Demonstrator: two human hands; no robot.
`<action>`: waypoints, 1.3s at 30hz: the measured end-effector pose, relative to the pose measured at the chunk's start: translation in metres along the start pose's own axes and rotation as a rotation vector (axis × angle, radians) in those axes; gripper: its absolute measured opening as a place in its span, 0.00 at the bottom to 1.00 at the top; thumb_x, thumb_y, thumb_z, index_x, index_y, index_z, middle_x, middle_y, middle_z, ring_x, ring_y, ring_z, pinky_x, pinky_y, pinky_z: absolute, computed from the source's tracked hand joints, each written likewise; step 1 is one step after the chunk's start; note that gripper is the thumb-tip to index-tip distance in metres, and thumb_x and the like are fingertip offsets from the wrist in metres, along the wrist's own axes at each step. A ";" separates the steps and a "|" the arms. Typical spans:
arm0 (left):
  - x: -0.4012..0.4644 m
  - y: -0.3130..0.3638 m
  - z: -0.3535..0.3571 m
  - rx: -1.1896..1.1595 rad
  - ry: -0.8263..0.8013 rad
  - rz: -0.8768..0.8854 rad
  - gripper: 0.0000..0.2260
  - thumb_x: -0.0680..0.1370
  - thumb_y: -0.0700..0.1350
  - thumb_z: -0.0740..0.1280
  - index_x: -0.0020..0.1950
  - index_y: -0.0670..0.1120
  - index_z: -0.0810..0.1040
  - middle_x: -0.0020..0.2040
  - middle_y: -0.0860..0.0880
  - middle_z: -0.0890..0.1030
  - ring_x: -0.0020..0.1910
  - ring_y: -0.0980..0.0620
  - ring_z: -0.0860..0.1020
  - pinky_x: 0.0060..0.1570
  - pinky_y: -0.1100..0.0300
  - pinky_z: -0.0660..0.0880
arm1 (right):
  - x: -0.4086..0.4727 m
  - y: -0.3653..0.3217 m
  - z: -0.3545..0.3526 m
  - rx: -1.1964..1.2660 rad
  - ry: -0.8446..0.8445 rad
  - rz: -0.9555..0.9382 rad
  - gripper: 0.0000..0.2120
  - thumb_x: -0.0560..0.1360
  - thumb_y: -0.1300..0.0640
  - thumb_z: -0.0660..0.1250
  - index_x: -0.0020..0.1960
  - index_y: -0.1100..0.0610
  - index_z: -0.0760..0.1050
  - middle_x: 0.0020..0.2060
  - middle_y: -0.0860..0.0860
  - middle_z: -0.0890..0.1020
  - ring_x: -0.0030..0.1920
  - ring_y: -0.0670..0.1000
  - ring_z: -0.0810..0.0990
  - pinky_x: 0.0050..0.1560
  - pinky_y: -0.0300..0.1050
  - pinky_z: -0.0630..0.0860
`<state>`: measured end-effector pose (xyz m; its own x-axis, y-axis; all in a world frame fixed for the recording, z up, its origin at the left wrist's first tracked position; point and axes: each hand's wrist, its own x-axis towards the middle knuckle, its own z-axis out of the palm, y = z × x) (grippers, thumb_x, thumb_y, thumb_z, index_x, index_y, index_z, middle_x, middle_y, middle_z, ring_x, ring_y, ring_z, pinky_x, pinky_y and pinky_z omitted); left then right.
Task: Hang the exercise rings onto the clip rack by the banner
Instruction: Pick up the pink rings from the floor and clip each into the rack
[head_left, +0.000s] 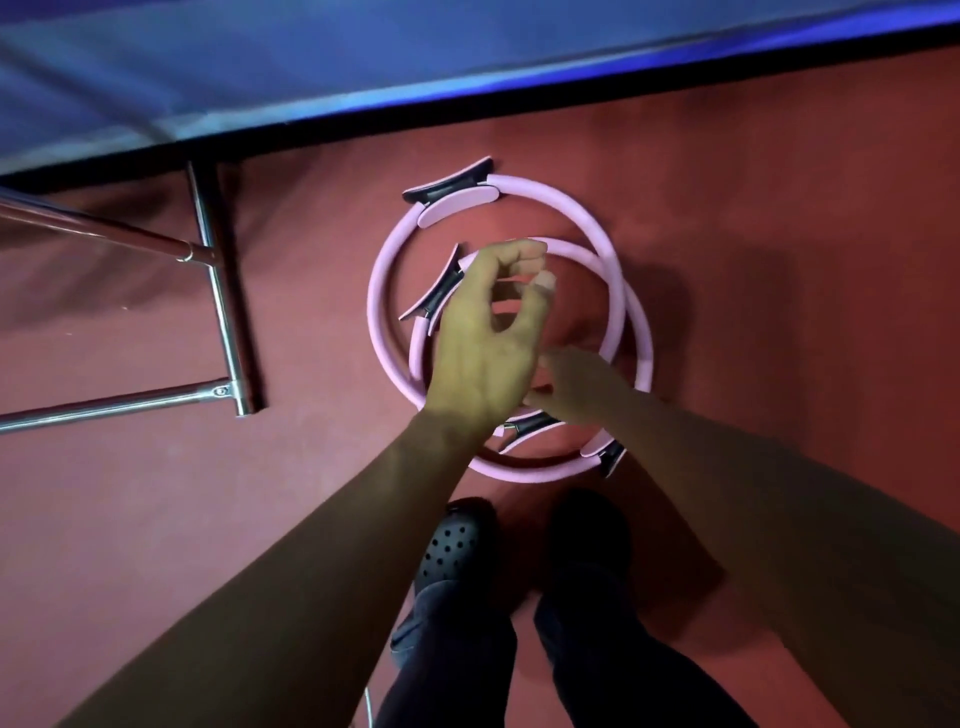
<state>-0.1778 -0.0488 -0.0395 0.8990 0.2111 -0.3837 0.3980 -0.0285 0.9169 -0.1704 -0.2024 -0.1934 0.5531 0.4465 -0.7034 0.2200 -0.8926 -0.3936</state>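
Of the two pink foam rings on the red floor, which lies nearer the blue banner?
The larger-looking pink foam ring, whose padded black grip nearly reaches the blue banner; the other ring lies nearer the person's feet.

Dim reddish light, motion blur throughout, dark shadows, wide-angle bending

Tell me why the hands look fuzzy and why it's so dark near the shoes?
Head view: the left hand and right hand are smeared by motion blur; both forearms and the shoes sit in shadow, while the pink rings on the red floor are better lit; straight edges bow from the wide lens.
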 end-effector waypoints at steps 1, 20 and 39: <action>0.002 -0.006 -0.003 0.013 -0.007 -0.011 0.09 0.81 0.43 0.65 0.61 0.47 0.78 0.52 0.55 0.80 0.50 0.59 0.78 0.52 0.64 0.75 | 0.002 0.002 0.009 -0.060 -0.014 -0.028 0.26 0.71 0.39 0.69 0.63 0.54 0.77 0.55 0.55 0.84 0.56 0.60 0.82 0.56 0.52 0.77; -0.008 0.054 -0.005 -0.019 -0.012 -0.016 0.10 0.79 0.46 0.65 0.60 0.49 0.78 0.53 0.55 0.80 0.51 0.55 0.79 0.56 0.50 0.79 | -0.045 -0.018 -0.025 -0.238 -0.041 -0.254 0.14 0.71 0.50 0.68 0.56 0.52 0.77 0.51 0.48 0.82 0.54 0.54 0.80 0.56 0.53 0.74; -0.058 0.367 -0.020 0.018 0.060 0.266 0.08 0.81 0.45 0.66 0.59 0.51 0.79 0.55 0.57 0.82 0.52 0.58 0.79 0.51 0.70 0.74 | -0.215 -0.140 -0.339 0.155 0.431 -0.008 0.15 0.76 0.41 0.66 0.55 0.50 0.79 0.52 0.56 0.85 0.57 0.61 0.81 0.44 0.47 0.70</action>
<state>-0.0880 -0.0525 0.3212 0.9603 0.2512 -0.1217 0.1527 -0.1077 0.9824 -0.0476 -0.1949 0.2134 0.8430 0.3568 -0.4025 0.1207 -0.8548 -0.5048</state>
